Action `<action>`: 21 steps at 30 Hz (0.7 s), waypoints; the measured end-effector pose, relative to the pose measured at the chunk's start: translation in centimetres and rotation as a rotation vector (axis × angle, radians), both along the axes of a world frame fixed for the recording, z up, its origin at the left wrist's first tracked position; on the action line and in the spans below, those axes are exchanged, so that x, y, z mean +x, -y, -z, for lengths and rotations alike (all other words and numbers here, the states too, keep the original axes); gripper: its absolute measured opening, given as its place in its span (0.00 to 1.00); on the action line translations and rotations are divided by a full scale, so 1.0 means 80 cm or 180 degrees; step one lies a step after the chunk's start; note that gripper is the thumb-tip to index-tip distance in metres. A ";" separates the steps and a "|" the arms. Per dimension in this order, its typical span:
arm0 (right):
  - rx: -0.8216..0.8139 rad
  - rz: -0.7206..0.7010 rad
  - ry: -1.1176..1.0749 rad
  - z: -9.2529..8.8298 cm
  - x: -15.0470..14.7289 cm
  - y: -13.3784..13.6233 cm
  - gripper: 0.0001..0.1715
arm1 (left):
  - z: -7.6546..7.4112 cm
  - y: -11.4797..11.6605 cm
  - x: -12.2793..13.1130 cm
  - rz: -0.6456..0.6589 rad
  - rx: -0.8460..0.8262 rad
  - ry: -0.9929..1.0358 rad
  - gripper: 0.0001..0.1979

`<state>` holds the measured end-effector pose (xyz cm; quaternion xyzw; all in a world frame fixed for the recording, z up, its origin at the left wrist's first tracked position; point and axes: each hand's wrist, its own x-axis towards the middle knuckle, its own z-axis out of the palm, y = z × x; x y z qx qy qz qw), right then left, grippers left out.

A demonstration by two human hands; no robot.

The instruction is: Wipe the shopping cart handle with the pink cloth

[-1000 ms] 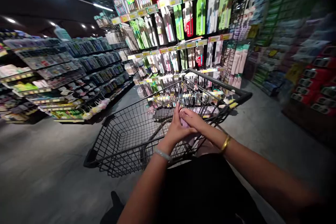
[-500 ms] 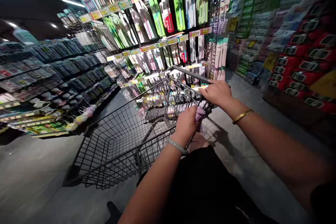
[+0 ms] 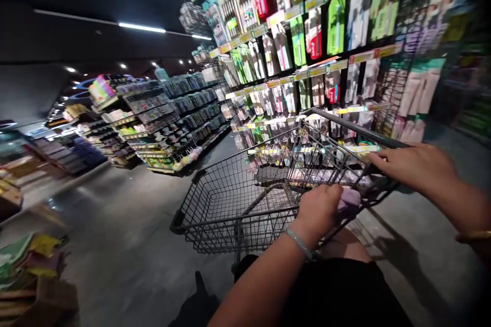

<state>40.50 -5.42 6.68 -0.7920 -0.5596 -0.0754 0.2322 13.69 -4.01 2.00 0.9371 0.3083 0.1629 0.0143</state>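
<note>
A dark grey wire shopping cart (image 3: pixel 245 217) stands in front of me, its basket pointing left. My right hand (image 3: pixel 420 166) is closed over the right end of the cart's handle bar (image 3: pixel 353 130). Lower down, at the cart's near side, my left hand (image 3: pixel 320 209) makes a fist around a crumpled light-purple cloth (image 3: pixel 349 202). Part of the cloth bulges out beside the fingers, against the cart frame. Whether that hand also grips the frame is hidden. The wire basket shows bare mesh.
Close behind the cart rises a rack of toothbrush-like packets (image 3: pixel 282 51) on hooks. Further left stand more stocked shelves (image 3: pixel 169 127) along the grey floor (image 3: pixel 126 214). A cardboard box (image 3: pixel 53 296) with green and yellow packets is at the lower left.
The view has swung left, so the rack, cart and both hands now sit further right. More aisle and a cardboard box appear at the left. Both hands keep their grip.
</note>
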 end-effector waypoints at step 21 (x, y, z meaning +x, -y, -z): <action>0.0092 -0.1312 0.0226 0.031 -0.133 -0.016 0.28 | 0.033 -0.006 -0.021 -0.0308 0.0106 0.0376 0.21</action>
